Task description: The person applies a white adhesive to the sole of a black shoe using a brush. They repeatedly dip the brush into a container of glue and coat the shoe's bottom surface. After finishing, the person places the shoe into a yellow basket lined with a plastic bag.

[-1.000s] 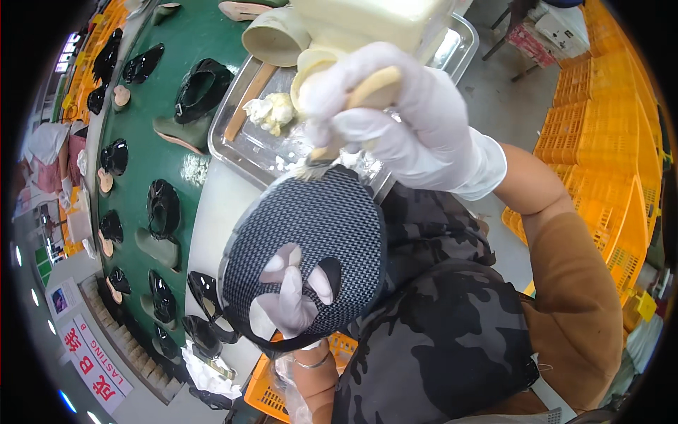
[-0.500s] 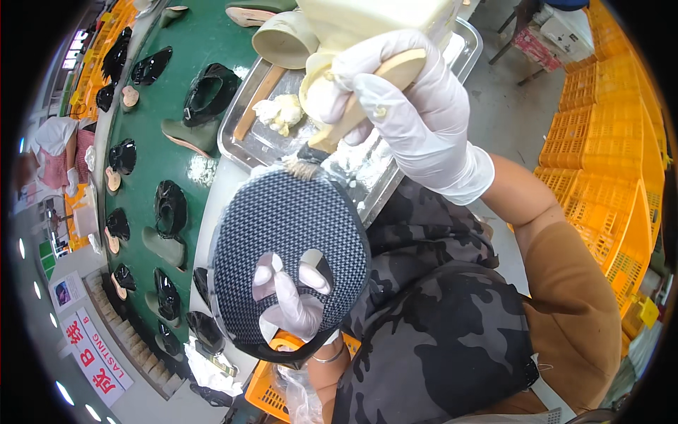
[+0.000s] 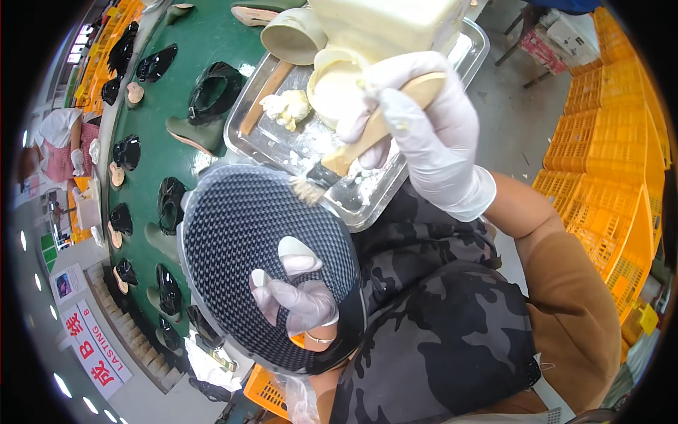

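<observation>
My left hand [image 3: 296, 293], in a thin clear glove, grips a large dark piece of woven, carbon-patterned shoe material [image 3: 247, 240] from behind, its fingers curling over the front. My right hand [image 3: 424, 127], in a white glove, holds a wooden-handled brush [image 3: 353, 152]. The brush's pale bristles touch the upper right edge of the dark piece. Behind the brush lies a metal tray [image 3: 282, 145] smeared with cream-coloured paste, and a cream-coloured glue container [image 3: 374, 28] stands at its far side.
A green conveyor table [image 3: 205, 71] on the left carries several black shoe uppers and lasts. Stacked orange crates [image 3: 607, 155] stand on the right. Another person [image 3: 60, 145] works at the far left. My camouflage apron [image 3: 438, 339] fills the lower middle.
My right hand has lifted the brush a little up and right, so the bristles now sit at the dark piece's upper edge. The dark piece has shifted slightly left and down.
</observation>
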Motion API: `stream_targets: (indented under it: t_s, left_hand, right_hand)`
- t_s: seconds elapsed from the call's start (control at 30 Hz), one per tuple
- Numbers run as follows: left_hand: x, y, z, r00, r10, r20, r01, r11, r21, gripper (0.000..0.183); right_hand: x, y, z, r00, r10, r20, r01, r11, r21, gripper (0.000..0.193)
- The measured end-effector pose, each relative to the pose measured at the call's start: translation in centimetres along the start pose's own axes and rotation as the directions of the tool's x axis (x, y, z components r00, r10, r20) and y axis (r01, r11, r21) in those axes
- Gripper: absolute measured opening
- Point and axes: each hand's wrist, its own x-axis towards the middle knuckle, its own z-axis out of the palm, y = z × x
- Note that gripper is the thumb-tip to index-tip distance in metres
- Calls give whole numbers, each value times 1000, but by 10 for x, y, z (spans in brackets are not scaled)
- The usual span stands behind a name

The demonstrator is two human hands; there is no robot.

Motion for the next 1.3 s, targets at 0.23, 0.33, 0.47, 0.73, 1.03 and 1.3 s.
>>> stream_targets:
  t_s: [0.23, 0.33, 0.47, 0.73, 1.03, 1.3]
  left_hand:
    - [-23, -5, 13, 974, -228, 14, 222, 929, -296, 28]
    - [-25, -8, 13, 964, -263, 37, 258, 897, -359, 28]
    - [-21, -14, 22, 947, -320, 10, 288, 840, -460, 26]
    - [-3, -24, 42, 983, 25, -180, 66, 873, 483, 27]
    - [19, -30, 48, 856, -460, -235, 439, 888, -136, 29]
    - [54, -30, 28, 218, -822, 527, 410, -413, -814, 40]
  right_hand:
    - [-15, -11, -6, 953, 273, 131, -258, 959, -118, 11]
    - [-12, -13, 4, 983, 167, 71, -163, 985, -60, 12]
    - [-11, 6, 8, 994, 8, 108, 8, 989, -145, 14]
    - [-18, -19, 0, 957, 235, 171, -190, 951, -245, 14]
    - [1, -17, 9, 631, 166, 758, 479, 685, -549, 30]
    - [12, 0, 19, 478, -146, 866, 840, 365, -402, 37]
